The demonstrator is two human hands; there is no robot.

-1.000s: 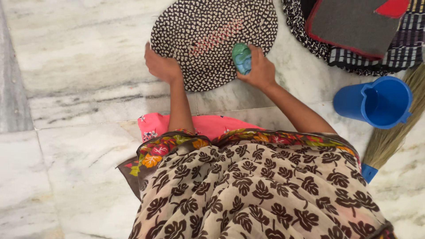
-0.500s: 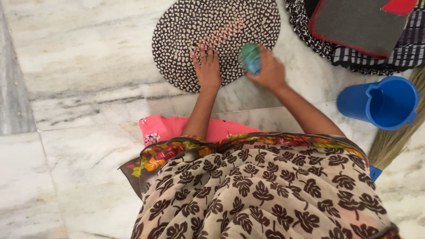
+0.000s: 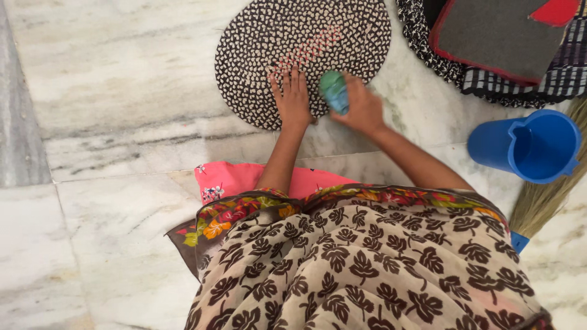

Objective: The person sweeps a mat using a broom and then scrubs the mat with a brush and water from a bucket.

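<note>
Head view, looking straight down over the person's lap: left hand (image 3: 293, 98) lies flat on the near edge of the round braided mat (image 3: 275, 43), fingers spread and palm down, pinning it to the marble floor (image 3: 110, 98); it grips nothing, only presses. Right hand (image 3: 364, 110) is curled around a small green scrub brush (image 3: 334, 91), fingers wrapped close about its body; the brush sits on the mat's near-right edge, just beside the left hand, and is somewhat blurred, so its bristle side cannot be made out.

Judgement on doing the scrubbing well: keep the flat hand close to the brushed patch so the braids do not bunch or slide on smooth stone; work short strokes along the coils rather than across them; shift the pinning hand before the brush reaches it, since the two are nearly touching.

Surroundings: the mat is dark with pale flecks and a pinkish stitched band (image 3: 309, 49) through its middle; a heap of other mats (image 3: 489, 43), one grey with a red border over checked and dotted ones, lies at upper right, near the round mat but apart from it; a blue plastic mug (image 3: 526, 146) stands right of the right forearm, with a grass broom (image 3: 544, 189) beside it. The mug is close enough that a wide elbow swing might knock it. A leaf-print drape (image 3: 367, 269) and pink cloth (image 3: 232, 180) fill the foreground.
</note>
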